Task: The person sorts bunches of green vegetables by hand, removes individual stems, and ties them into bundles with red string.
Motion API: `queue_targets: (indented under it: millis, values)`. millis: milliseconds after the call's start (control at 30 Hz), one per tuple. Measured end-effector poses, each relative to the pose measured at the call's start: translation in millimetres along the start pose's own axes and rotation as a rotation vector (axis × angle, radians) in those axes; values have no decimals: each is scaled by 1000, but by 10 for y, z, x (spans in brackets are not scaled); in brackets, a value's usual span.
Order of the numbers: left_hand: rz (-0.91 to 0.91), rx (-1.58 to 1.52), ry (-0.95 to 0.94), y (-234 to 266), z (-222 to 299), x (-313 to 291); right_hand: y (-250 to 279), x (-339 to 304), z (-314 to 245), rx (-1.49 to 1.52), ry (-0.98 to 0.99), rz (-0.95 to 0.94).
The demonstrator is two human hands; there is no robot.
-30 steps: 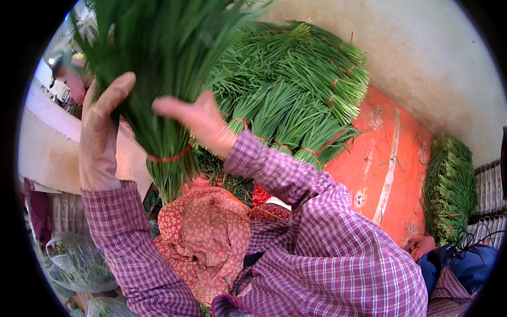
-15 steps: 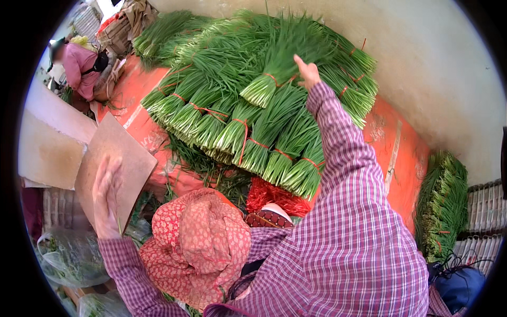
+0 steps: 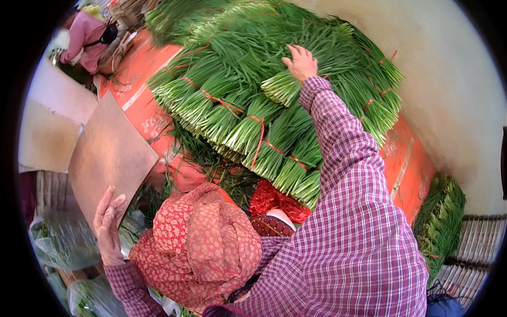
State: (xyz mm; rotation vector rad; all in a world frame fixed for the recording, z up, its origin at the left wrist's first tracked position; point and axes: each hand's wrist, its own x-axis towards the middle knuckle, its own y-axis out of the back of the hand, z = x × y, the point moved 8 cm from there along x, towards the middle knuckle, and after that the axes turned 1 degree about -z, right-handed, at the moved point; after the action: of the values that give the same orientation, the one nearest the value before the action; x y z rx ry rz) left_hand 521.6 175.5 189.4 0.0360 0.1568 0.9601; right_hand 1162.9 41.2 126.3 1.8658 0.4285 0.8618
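Note:
My right hand (image 3: 302, 62) lies over a bundle of garlic chives (image 3: 281, 87) on top of the pile, its fingers spread across the green leaves. The hand covers part of that bundle's tie. Around and beneath it, many more chive bundles (image 3: 219, 119) overlap in rows, pale cut ends facing me, bound with red ties. My left hand (image 3: 109, 224) is raised at the lower edge of a brown board (image 3: 111, 153), fingers stretched and somewhat apart, holding nothing. Whether it touches the board I cannot tell.
Orange sheeting (image 3: 140, 100) lies under the pile, with loose green trimmings (image 3: 198, 153) at its front. Red ties (image 3: 272, 198) sit near my foot. Clear bags of greens (image 3: 68, 240) stand at left. Another person (image 3: 87, 39) works at far left. Chives (image 3: 441, 222) lean at right.
My right hand, raised beside the moving bundle before, now rests on its leaves, and the bundle lies still. My left hand has dropped from the board's face to its lower edge. The view has shifted.

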Motion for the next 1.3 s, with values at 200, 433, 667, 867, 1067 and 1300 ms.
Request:
queue_targets:
  millis: [200,433,667,867,1067,1300]
  values:
    - [135,10,47,536,-275,-63,-621,-25,306,-165,-127,-306]
    - [168,-31,-10,752,-749,-93,-691,-119,923,-339,96,-39]
    - [225,119,-25,839,-829,-484,-454,7,476,-363,-99,73]
    - [248,142,166,647,-1070,-1028,-409,-1282,-2043,439,543,14]
    - [292,431,151,572,-885,-1231,-1832,-2694,-2460,1054,4,-761]
    - [441,330,165,610,-987,-1530,-2270,-3723,-1610,951,-224,-1043]
